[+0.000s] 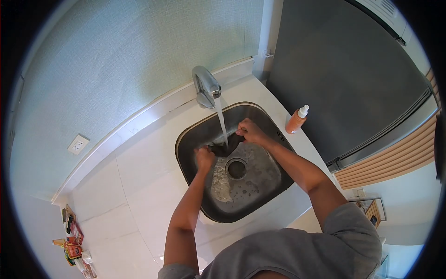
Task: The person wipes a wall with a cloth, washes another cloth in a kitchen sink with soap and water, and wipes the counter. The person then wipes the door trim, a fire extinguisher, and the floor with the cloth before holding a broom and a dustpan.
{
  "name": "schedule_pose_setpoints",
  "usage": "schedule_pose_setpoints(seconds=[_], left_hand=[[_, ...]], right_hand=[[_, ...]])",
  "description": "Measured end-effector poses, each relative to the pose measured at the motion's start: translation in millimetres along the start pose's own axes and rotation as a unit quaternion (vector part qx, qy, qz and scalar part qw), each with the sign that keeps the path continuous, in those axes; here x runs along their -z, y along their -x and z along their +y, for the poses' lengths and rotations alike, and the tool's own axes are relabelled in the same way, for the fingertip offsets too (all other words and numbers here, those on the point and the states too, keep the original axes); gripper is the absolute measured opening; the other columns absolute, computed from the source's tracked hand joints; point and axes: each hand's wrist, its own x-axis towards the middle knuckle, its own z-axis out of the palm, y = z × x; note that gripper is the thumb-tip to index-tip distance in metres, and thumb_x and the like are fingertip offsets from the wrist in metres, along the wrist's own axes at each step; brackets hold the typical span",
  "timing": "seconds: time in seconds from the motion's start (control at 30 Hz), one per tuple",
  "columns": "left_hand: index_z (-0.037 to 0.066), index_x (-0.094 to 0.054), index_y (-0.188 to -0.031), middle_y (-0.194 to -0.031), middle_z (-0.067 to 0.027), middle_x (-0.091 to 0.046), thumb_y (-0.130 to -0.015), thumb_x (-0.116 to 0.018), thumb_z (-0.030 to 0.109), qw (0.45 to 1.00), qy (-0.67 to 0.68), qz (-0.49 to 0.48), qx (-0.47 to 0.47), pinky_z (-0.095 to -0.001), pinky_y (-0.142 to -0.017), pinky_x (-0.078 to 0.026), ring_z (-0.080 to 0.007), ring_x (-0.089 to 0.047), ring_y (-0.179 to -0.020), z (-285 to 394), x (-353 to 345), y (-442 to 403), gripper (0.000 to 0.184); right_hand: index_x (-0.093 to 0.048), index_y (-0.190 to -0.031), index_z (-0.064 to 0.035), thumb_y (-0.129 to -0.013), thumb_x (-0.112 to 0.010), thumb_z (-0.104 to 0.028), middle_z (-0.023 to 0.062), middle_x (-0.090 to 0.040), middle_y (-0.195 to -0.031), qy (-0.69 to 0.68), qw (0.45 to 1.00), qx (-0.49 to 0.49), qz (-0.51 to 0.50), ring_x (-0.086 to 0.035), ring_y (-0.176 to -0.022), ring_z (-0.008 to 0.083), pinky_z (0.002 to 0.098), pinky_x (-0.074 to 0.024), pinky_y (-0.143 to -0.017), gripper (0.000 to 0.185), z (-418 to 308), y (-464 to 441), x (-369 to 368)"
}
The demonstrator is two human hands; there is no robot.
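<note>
A dark cloth [225, 148] is stretched between my two hands inside the dark sink [274, 186], under water running from the faucet [204, 87]. Its left end is pinched in my left hand [204, 158], near the sink's left wall. My right hand [251, 131] grips the other end, a little higher and to the right. The stream [221, 118] lands on the cloth's middle, and water spreads over the basin floor beside the drain [236, 168]. What kind of cloth item it is, I cannot make out.
An orange bottle with a white pump top [297, 119] stands on the counter right of the sink. Beyond it rises a dark grey refrigerator [344, 79]. Several small packages [73, 249] lie at the far left end of the white counter [144, 186]. A wall outlet [78, 144] is above it.
</note>
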Motion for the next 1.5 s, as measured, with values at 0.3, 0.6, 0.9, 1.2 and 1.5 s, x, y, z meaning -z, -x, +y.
schedule_pose_setpoints(seconds=[0.3, 0.6, 0.9, 1.2, 1.5], left_hand=[[0.001, -0.041, -0.124, -0.125, -0.0189, -0.047, -0.097, -0.022, 0.033, 0.528, 0.747, -0.143, 0.378, -0.0627, -0.092, -0.038, -0.0362, -0.05, -0.113, 55.7, 3.5, -12.9, 0.046], [0.003, -0.041, -0.125, -0.118, -0.0165, -0.052, -0.096, -0.034, 0.04, 0.448, 0.767, 0.002, 0.46, -0.0563, -0.089, -0.043, -0.0353, -0.053, -0.107, 78.3, -7.7, -3.1, 0.048], [0.011, -0.055, -0.112, -0.114, -0.0085, -0.058, -0.093, -0.038, 0.044, 0.335, 0.877, -0.127, 0.32, -0.0482, -0.095, -0.041, -0.0265, -0.054, -0.109, 82.9, 15.2, 15.1, 0.041], [0.007, -0.063, -0.097, -0.101, -0.0089, -0.063, -0.086, -0.049, 0.008, 0.509, 0.823, 0.171, 0.187, -0.0359, -0.083, -0.049, -0.0228, -0.061, -0.091, 133.3, 22.6, 40.8, 0.017], [0.008, -0.059, -0.063, -0.073, -0.0039, -0.054, -0.051, -0.061, 0.009, 0.837, 0.162, 0.279, -0.442, -0.0352, -0.07, -0.048, -0.0227, -0.054, -0.077, 161.6, 67.1, 73.9, 0.012]], right_hand=[[-0.059, -0.08, -0.0016, -0.085, -0.062, -0.014, 0.0062, -0.055, -0.084, -0.162, 0.983, 0.076, -0.037, -0.056, -0.077, 0.0189, 0.0325, -0.0442, -0.071, 0.014, -47.5, 33.5, -33.0], [-0.061, -0.088, -0.0098, -0.086, -0.062, -0.027, 0.0007, -0.058, -0.086, -0.593, 0.749, -0.291, 0.06, -0.056, -0.078, 0.0107, 0.0267, -0.0447, -0.072, 0.018, -48.2, 36.6, -50.0], [-0.059, -0.091, -0.0028, -0.077, -0.066, -0.002, 0.0018, -0.058, -0.078, -0.215, 0.961, 0.15, 0.084, -0.057, -0.077, 0.0105, 0.0247, -0.0453, -0.073, 0.016, -93.1, 45.3, -45.3], [-0.056, -0.089, -0.0054, -0.081, -0.066, -0.009, 0.0022, -0.058, -0.074, -0.732, 0.662, -0.048, 0.151, -0.057, -0.07, 0.0126, 0.0219, -0.0453, -0.064, 0.013, -78.1, 59.6, -45.7], [-0.049, -0.086, -0.009, -0.093, -0.052, -0.027, -0.0032, -0.043, -0.057, -0.664, 0.626, -0.309, -0.269, -0.039, -0.047, 0.0074, 0.0229, -0.0389, -0.048, 0.02, -115.8, 44.5, 17.7]])
